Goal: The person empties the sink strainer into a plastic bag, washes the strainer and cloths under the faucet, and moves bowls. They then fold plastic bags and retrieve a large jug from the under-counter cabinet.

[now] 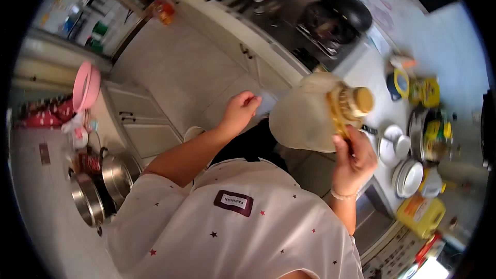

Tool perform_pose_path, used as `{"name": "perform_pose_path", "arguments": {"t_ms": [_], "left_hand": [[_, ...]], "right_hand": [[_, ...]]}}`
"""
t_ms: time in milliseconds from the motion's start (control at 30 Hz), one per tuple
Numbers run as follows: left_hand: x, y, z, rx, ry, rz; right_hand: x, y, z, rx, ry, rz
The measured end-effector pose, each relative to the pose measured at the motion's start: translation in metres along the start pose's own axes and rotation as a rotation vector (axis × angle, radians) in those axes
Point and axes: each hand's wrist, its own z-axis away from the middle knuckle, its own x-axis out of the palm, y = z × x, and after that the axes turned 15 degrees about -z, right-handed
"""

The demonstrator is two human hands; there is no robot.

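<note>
My right hand (355, 161) grips the yellow handle of a large, cloudy, translucent plastic jug (302, 113). The jug is tilted, its yellow cap (363, 99) pointing to the right, and it hangs in front of the counter edge. What is inside it cannot be made out. A beaded bracelet circles my right wrist. My left hand (241, 110) is held in front of my body with its fingers curled in, and nothing shows in them. It is apart from the jug, over the floor.
A stove (279, 15) with a black wok (346, 13) stands at the top. White bowls (408, 178), bottles and a yellow jug (421, 214) crowd the right counter, near a sink (372, 214). Steel pots (118, 175) and a pink basin (86, 87) are on the left.
</note>
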Motion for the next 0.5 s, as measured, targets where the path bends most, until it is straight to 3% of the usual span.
{"name": "perform_pose_path", "arguments": {"t_ms": [233,333,500], "left_hand": [[-0.148,-0.013,0.016,0.139,0.140,0.193],[-0.212,-0.047,-0.006,0.106,0.222,0.382],[-0.330,-0.095,-0.041,-0.143,0.282,0.804]], "right_hand": [[0.204,-0.028,-0.050,-0.182,-0.548,-0.211],[0.310,-0.029,-0.062,-0.281,-0.687,-0.306],[0.481,-0.051,-0.070,-0.452,-0.903,-0.334]]}}
